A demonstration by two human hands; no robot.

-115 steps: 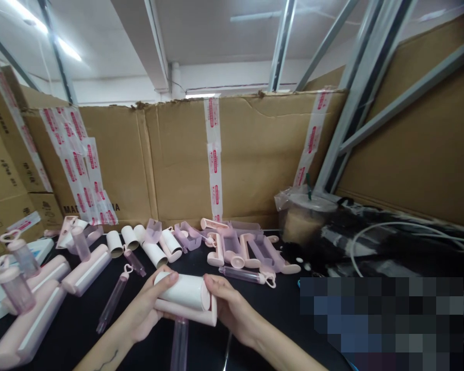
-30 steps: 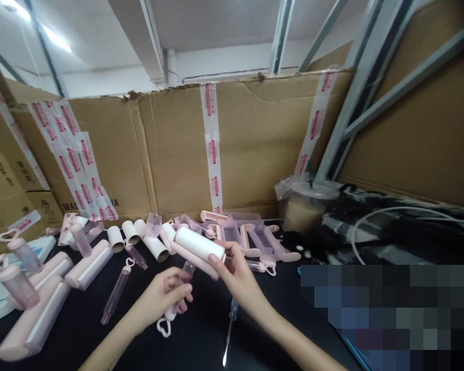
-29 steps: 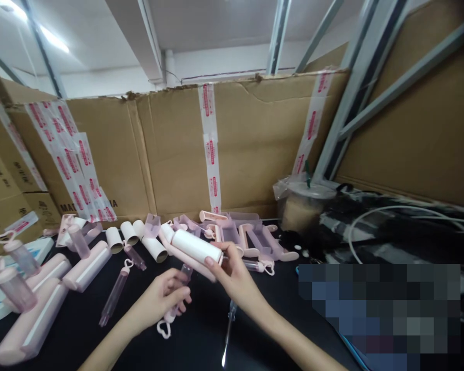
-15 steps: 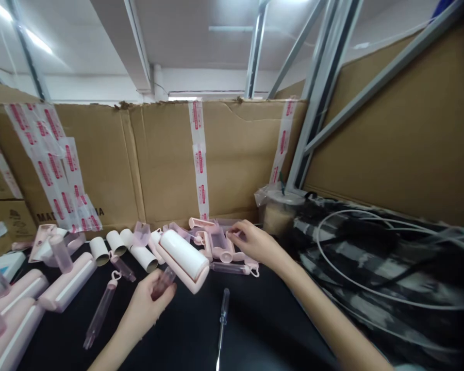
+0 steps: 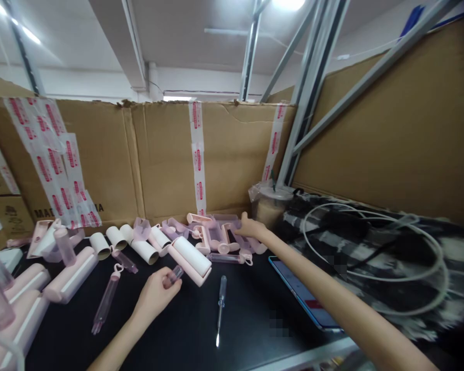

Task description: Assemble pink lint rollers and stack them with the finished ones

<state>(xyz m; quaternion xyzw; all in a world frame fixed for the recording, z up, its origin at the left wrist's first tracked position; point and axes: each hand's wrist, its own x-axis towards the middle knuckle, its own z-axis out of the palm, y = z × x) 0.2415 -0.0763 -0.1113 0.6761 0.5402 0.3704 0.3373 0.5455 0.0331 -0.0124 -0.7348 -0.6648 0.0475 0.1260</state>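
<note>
Black desk [image 5: 251, 301], cardboard wall [image 5: 166, 159] behind, metal frame [image 5: 303, 105] on right. Rail [image 5: 313, 355] edges front right, near one phone [image 5: 298, 292]. Bare space surrounds one screwdriver [image 5: 221, 299]. Four loose white tubes [image 5: 143, 251], three pink rollers [image 5: 71, 275] at left. One white roll [image 5: 192, 256] in its holder just beyond left hand [image 5: 154, 291], which is curled round one pink handle [image 5: 176, 274]. Right hand [image 5: 253, 229] at the parts pile [image 5: 215, 234], fingers part-bent; can't tell if gripping.
</note>
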